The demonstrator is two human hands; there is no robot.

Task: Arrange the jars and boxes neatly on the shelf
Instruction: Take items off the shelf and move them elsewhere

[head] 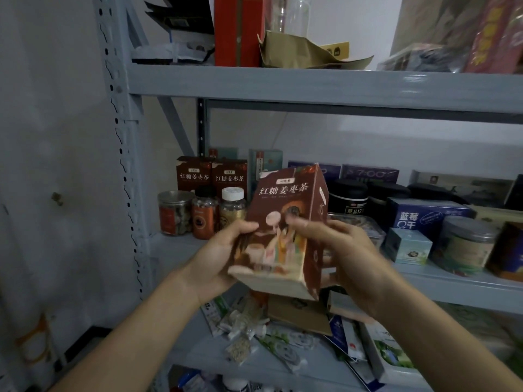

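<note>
A brown tea box (pixel 285 210) with Chinese lettering hangs tilted in front of the middle shelf (pixel 458 287), held by both hands. My left hand (pixel 218 256) grips its lower left side with the thumb on the front. My right hand (pixel 339 250) grips the right side, thumb across the front picture. Two matching brown boxes (pixel 212 176) stand at the back left of that shelf. In front of them stand three jars (pixel 203 213): one with a metal lid, one dark-capped, one white-capped.
Black jars (pixel 351 196), a blue box (pixel 424 213), a small teal box (pixel 407 244) and a round tin (pixel 464 244) crowd the shelf's right. Loose sachets and packets (pixel 254 329) litter the shelf below. A red box (pixel 237 29) and crumpled paper sit above. The grey upright (pixel 124 165) stands left.
</note>
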